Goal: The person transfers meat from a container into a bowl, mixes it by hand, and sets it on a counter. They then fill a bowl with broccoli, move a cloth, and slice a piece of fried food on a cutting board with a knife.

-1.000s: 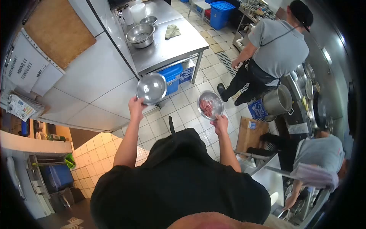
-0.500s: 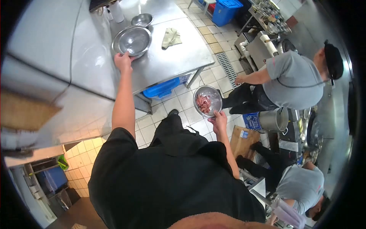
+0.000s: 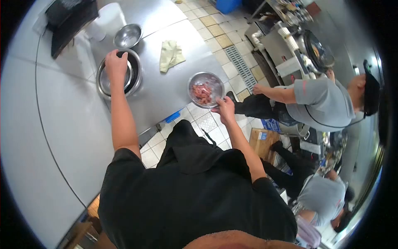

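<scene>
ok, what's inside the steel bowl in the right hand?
Reddish pieces, seemingly raw meat, heaped off-centre in the steel bowl. The bowl's floor beneath them is covered, so anything under the heap can't be seen.

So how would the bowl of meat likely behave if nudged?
The bowl looks metal, so probably stiff. The right hand holds one edge, so it could tip. The meat may slide on the smooth, shiny-looking inside.

A shiny metal table (image 3: 153, 93) bears a pale green cloth (image 3: 171, 57) (rumpled, lying apart from the vessels), a large metal bowl (image 3: 137, 71), a small metal bowl (image 3: 127, 35) just beside it, and, farther back, a white container (image 3: 112, 17).
</scene>
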The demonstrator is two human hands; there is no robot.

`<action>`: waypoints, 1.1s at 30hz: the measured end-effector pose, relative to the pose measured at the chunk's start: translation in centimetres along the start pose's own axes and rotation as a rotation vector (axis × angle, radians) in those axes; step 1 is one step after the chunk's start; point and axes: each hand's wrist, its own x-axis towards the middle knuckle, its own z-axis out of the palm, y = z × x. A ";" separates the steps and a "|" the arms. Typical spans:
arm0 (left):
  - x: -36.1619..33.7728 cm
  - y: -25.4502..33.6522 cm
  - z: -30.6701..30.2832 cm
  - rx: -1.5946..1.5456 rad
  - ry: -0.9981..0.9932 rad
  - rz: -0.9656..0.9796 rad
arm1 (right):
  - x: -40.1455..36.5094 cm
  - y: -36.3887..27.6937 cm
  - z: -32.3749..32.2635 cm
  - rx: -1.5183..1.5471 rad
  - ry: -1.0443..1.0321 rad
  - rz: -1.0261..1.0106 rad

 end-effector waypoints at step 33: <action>-9.8 9.8 4.8 -0.481 -0.033 0.642 | -26.7 23.3 -23.0 0.301 0.702 0.163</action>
